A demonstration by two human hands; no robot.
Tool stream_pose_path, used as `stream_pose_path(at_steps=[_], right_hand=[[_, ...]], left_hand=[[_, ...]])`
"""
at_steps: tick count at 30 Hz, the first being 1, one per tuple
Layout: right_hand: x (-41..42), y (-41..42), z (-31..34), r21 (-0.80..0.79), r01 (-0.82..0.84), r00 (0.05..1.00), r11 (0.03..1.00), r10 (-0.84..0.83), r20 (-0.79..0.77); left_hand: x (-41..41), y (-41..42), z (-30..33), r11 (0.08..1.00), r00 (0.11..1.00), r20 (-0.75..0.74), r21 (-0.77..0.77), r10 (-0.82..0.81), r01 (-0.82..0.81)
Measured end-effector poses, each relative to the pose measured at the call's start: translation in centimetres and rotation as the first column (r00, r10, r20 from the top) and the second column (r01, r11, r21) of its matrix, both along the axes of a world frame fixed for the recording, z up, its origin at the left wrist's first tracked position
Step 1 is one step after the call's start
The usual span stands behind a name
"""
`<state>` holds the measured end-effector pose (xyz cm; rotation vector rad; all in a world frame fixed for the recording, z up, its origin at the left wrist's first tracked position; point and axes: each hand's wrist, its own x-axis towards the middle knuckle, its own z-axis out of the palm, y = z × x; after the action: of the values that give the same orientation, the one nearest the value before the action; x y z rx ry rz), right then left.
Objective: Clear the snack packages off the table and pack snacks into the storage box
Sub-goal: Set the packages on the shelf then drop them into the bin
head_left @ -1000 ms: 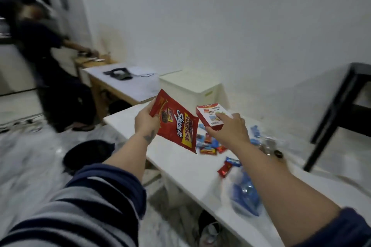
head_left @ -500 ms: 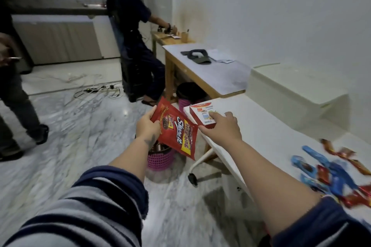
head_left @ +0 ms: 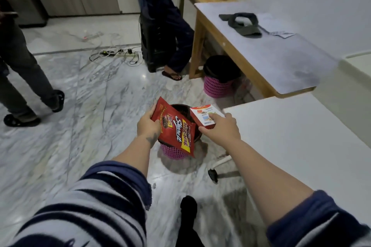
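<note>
Red pouch: a glossy red foil snack pouch with yellow lettering point(head_left: 174, 129) hangs tilted over the pink plastic mesh bin with a dark liner point(head_left: 176, 149), which stands on the marble floor.
Left hand: the left hand point(head_left: 148, 125) grips the pouch by its left edge, fingers curled behind it.
Small box: a small red-and-white cardboard snack box point(head_left: 205, 116) is held just above the bin's right rim.
Right hand: the right hand point(head_left: 221, 130) pinches the box between thumb and fingers.
White table: the white tabletop point(head_left: 301, 146) lies right of the bin; the part in view is bare.
Storage box: a pale lidded container point(head_left: 357, 66) shows far beyond the bin, at the right edge.
Progress: judging by this, two packages are off the table and poised for dropping into the bin. No packing of snacks into the box is visible, so that part looks left to do.
</note>
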<state>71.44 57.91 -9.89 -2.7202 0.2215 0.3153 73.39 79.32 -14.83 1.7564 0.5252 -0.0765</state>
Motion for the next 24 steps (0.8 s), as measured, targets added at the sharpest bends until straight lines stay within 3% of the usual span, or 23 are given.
stream_pose_path(at_steps=[6,13,20,24], right_hand=[[10.3,1.8,-6.3,-0.036,-0.064,0.976,0.997,0.055,-0.210],[19.4,4.2,-17.0,-0.015,0.024,0.919,1.000,-0.028,-0.394],[24.8,5.8,-27.1,0.073,0.132,0.842,0.989,-0.073,-0.534],[25.2,6.4,-30.2,0.054,0.144,0.831,0.988,-0.091,-0.548]], left_hand=[[9.1,0.7,-6.0,0.998,0.987,-0.152,-0.003,0.056,-0.057],[18.6,1.9,-15.2,1.000,0.966,-0.260,0.019,-0.005,0.010],[24.6,3.1,-24.6,0.959,0.906,-0.398,0.168,-0.147,0.229],[25.4,3.5,-27.2,0.940,0.834,-0.509,0.128,-0.212,0.317]])
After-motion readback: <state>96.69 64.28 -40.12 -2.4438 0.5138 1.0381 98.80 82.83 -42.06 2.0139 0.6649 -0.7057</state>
